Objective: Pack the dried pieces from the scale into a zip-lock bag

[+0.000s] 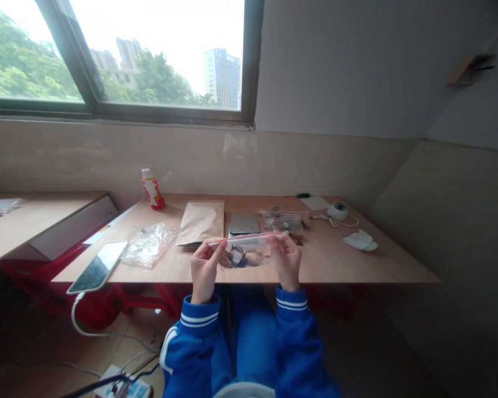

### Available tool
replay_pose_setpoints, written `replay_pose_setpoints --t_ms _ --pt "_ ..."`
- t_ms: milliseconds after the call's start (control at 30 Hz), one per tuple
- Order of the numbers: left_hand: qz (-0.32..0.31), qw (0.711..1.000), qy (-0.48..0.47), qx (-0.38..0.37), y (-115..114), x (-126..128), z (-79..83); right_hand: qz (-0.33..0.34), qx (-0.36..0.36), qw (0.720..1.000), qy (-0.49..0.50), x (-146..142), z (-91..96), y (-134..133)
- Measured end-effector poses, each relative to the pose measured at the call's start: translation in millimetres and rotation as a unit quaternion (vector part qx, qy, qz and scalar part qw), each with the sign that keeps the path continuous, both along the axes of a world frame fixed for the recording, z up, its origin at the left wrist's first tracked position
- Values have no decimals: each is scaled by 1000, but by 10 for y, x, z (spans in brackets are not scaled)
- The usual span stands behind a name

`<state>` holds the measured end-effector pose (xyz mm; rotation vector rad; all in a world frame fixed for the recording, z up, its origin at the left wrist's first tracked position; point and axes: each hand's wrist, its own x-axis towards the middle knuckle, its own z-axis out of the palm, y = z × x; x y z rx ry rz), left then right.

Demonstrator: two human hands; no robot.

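Observation:
A clear zip bag [253, 255] with a red seal strip hangs between my two hands above the table's front edge. Inside it show tan, lumpy dried pieces and a dark round piece with a white label or packet. My left hand [205, 268] pinches the left end of the seal between thumb and fingers. At the opposite end, my right hand [288, 260] grips the strip the same way. Just behind the bag lie a flat grey scale-like device [244, 224] and a brown paper pouch [202, 221].
More filled zip bags [284, 221] lie behind my right hand. A camera-like white device [337, 210] with a cable and a crumpled white tissue [360, 240] are on the right. Leftward are crumpled clear plastic [149, 246], a plugged-in phone [97, 267] and a bottle [152, 190].

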<state>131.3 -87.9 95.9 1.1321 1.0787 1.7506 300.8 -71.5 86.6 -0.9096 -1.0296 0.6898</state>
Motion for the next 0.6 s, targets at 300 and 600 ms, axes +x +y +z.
replay_pose_setpoints --t_ms 300,600 --pt "-63 989 -131 1 44 114 -55 137 -19 990 30 -75 4 5" --pt "-24 998 -59 5 61 57 -89 114 -22 993 -21 -115 -38 26"
